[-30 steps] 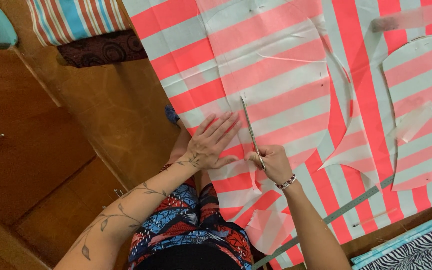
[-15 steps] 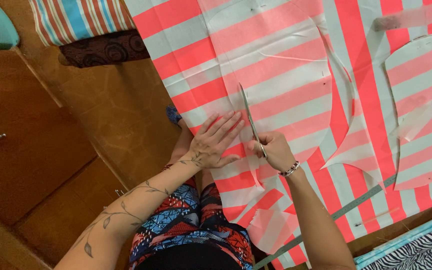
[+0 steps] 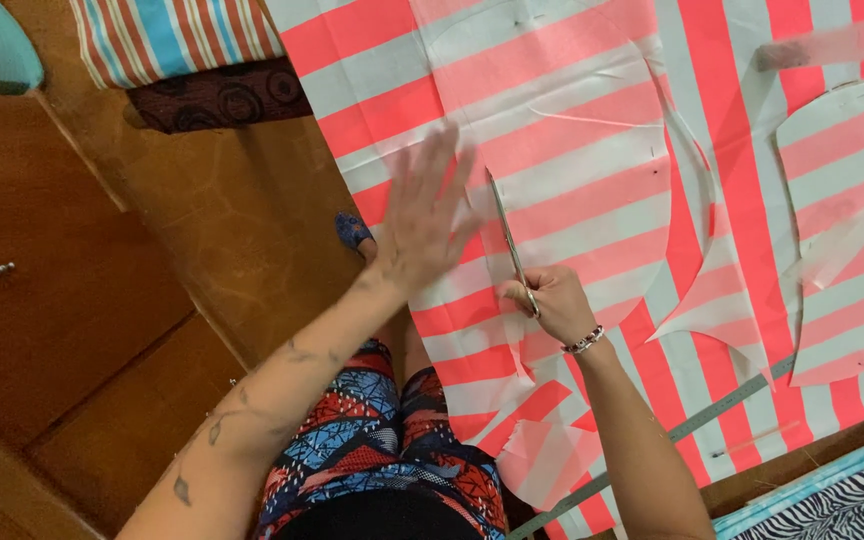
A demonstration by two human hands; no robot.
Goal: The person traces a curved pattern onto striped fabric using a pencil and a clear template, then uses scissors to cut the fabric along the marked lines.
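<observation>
Scissors [image 3: 510, 240] in striped fabric [image 3: 572, 130], near its left edge.

Right hand [image 3: 550, 300] grips the scissor handles, blades lying along a pink stripe; left hand [image 3: 422, 215] hovers blurred, fingers spread, beside the blades. Bare wooden floor [image 3: 102, 300] lies open left of the cloth edge.

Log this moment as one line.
left hand: flat, fingers spread on striped fabric | right hand: gripping scissors, blades on the fabric | ruler: under fabric edge

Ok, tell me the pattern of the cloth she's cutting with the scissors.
The cloth has broad pink-red and pale grey-white stripes, seen in the head view.
</observation>
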